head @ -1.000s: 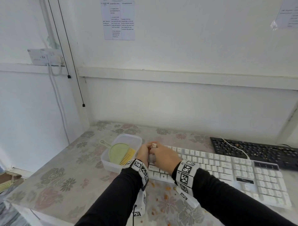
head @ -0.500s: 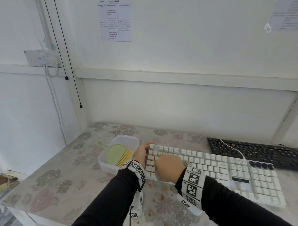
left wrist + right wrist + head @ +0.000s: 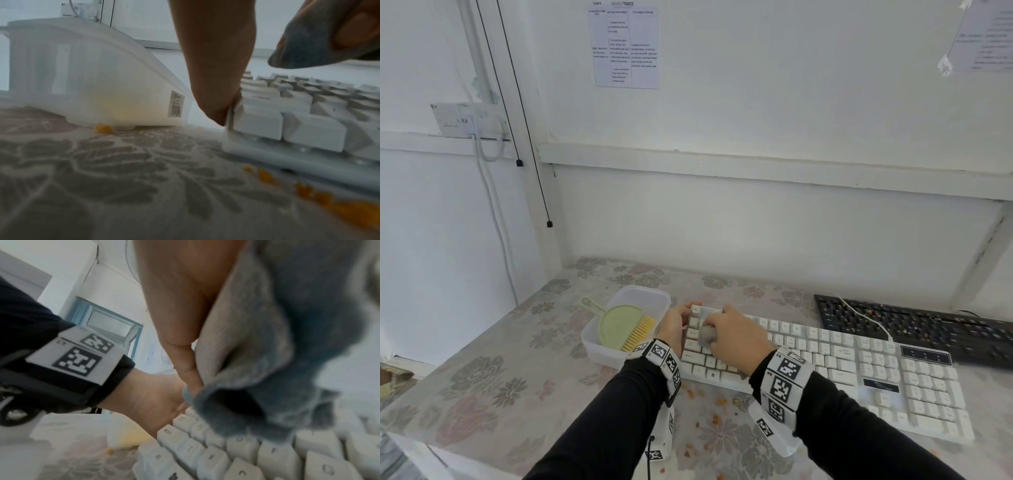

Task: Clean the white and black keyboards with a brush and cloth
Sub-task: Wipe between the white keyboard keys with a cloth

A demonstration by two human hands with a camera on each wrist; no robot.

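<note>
Crumbs [image 3: 717,419]: orange bits scattered on the flowered table [image 3: 493,387], just in front of the white keyboard.
White keyboard [image 3: 842,363]: flat on the table, near edge toward the person.
Left hand [image 3: 673,327]: pressed against the keyboard's left end, thumb on its edge; the other fingers' curl I cannot tell.
Right hand [image 3: 736,337]: over the left-side keys, fingers curled round a bunched grey cloth [image 3: 707,335] touching the keys.
Brush [image 3: 625,325]: green, yellow bristles, inside the clear container [image 3: 599,346] just left of the keyboard.
Black keyboard [image 3: 914,325]: behind the white one, to the right, crumbs on it.

Fuzzy grey cloth [image 3: 267,353]; smooth matt plastic white keyboard [image 3: 859,370].
</note>
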